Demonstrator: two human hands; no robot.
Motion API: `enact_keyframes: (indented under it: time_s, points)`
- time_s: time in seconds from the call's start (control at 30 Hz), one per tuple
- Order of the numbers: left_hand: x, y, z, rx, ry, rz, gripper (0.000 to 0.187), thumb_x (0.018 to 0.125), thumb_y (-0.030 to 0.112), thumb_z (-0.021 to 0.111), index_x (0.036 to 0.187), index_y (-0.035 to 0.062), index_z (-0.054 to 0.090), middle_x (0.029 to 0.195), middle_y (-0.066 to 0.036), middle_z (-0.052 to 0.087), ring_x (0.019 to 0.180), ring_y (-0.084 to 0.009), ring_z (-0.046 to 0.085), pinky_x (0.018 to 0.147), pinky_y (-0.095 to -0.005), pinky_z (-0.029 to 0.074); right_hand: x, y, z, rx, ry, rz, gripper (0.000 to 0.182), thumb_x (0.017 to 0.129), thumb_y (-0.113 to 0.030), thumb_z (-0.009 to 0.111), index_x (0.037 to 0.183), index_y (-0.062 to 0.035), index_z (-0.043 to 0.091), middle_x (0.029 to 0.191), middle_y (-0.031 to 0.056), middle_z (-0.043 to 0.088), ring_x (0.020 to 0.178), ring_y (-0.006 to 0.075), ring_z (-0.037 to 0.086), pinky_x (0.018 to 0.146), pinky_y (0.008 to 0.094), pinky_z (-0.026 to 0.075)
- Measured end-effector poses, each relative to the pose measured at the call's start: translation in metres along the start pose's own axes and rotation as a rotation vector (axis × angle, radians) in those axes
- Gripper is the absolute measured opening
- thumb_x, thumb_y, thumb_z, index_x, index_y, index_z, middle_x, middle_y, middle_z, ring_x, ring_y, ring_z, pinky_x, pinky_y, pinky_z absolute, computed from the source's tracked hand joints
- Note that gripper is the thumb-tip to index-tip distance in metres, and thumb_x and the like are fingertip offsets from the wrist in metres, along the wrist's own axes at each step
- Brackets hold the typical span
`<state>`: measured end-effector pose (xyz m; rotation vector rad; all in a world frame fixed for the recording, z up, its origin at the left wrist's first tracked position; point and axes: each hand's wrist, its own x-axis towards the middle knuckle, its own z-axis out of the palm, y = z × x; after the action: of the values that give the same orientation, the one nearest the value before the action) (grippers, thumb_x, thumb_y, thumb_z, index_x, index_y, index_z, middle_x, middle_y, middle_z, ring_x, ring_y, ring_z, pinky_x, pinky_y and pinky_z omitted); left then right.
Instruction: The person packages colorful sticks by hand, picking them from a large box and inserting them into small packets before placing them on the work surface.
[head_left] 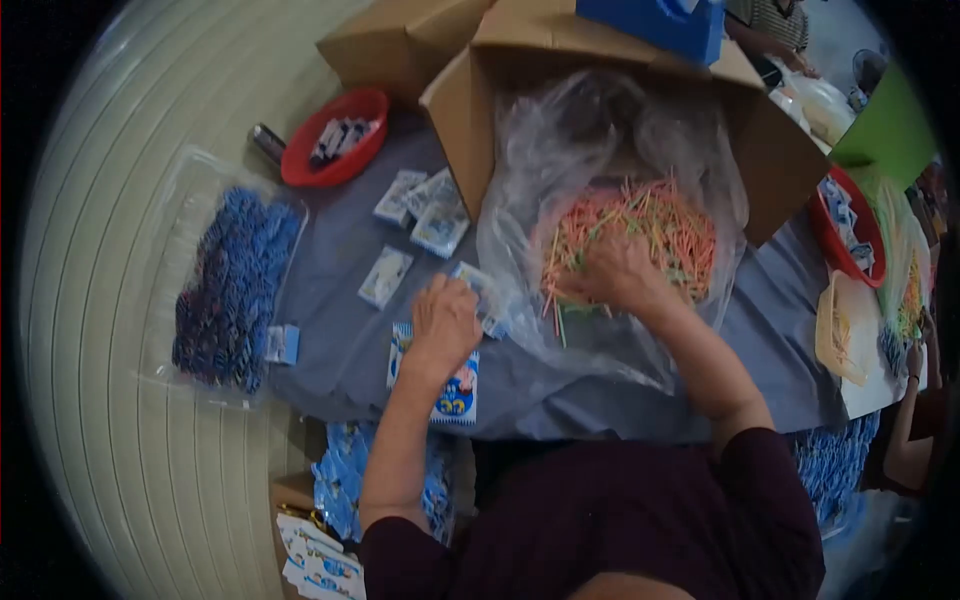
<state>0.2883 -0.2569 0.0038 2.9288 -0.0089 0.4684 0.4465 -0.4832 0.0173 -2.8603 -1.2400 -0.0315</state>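
My right hand [618, 268] rests on a heap of thin pink, green and yellow sticks [685, 235], its fingers partly among them. The heap lies on clear plastic [510, 240] that spreads out of an open cardboard box. My left hand [445, 318] is over the grey cloth, fingers bent down beside a small blue and white packet [468, 275]; its fingertips are hard to make out. Under my left wrist lies a larger blue and white pouch [458, 400]. More small packets [385, 277] lie beyond my left hand.
A clear tray of blue packets [235, 290] stands at the left, near a red bowl [368, 105]. The cardboard box [780, 150] rises at the back. Another red basin [868, 215] and a yellow basket [830, 335] are at the right, beside a co-worker's arm [908, 420].
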Motion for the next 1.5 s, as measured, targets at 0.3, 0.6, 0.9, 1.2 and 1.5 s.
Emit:
enact_keyframes:
  time_s: [0.3,0.6,0.9,1.2,1.5]
  points:
    - [-0.007,-0.019,-0.006,-0.071,0.008,0.082,0.033,0.075,0.005,0.059,0.106,0.0050,0.070,0.115,-0.015,0.063,0.115,-0.0356,0.056,0.095,-0.0471,0.047,0.041,0.040,0.087,-0.038,0.501,-0.214,0.026,0.075,-0.014,0.061,0.096,-0.0035,0.070,0.091,0.0187,0.068,0.087,0.0342,0.067,0.066,0.0473,0.053]
    - [-0.108,0.028,-0.033,-0.207,0.416,-0.327,0.015,0.076,0.007,0.073,0.090,0.0067,0.070,0.088,-0.009,0.065,0.085,-0.0300,0.060,0.074,-0.0423,0.047,0.042,0.030,0.063,-0.066,0.334,-0.020,0.026,0.080,-0.007,0.054,0.106,-0.0016,0.055,0.098,0.0237,0.066,0.093,0.0436,0.063,0.076,0.0543,0.050]
    - [-0.109,0.038,-0.006,0.015,0.153,-0.268,0.030,0.071,0.012,0.074,0.100,0.0112,0.069,0.105,-0.007,0.058,0.099,-0.0288,0.052,0.082,-0.0443,0.038,0.038,0.041,0.044,0.400,0.419,0.000,0.020,0.085,-0.008,0.056,0.105,-0.0042,0.054,0.089,0.0227,0.068,0.083,0.0404,0.066,0.072,0.0527,0.050]
    - [-0.097,0.041,-0.024,0.047,-0.025,-0.277,0.031,0.073,0.014,0.074,0.103,0.0095,0.068,0.108,-0.009,0.058,0.104,-0.0307,0.052,0.087,-0.0472,0.039,0.031,0.068,0.039,0.120,0.175,-0.041,0.021,0.085,-0.005,0.054,0.105,-0.0024,0.058,0.093,0.0243,0.066,0.088,0.0437,0.063,0.074,0.0502,0.049]
    - [-0.004,-0.011,0.009,0.124,0.148,0.247,0.030,0.072,0.005,0.068,0.101,0.0051,0.067,0.102,-0.008,0.060,0.103,-0.0294,0.055,0.088,-0.0442,0.042,0.024,0.026,0.024,0.195,0.222,-0.043,0.043,0.084,-0.011,0.059,0.127,-0.0086,0.053,0.096,0.0214,0.067,0.092,0.0414,0.064,0.077,0.0506,0.049]
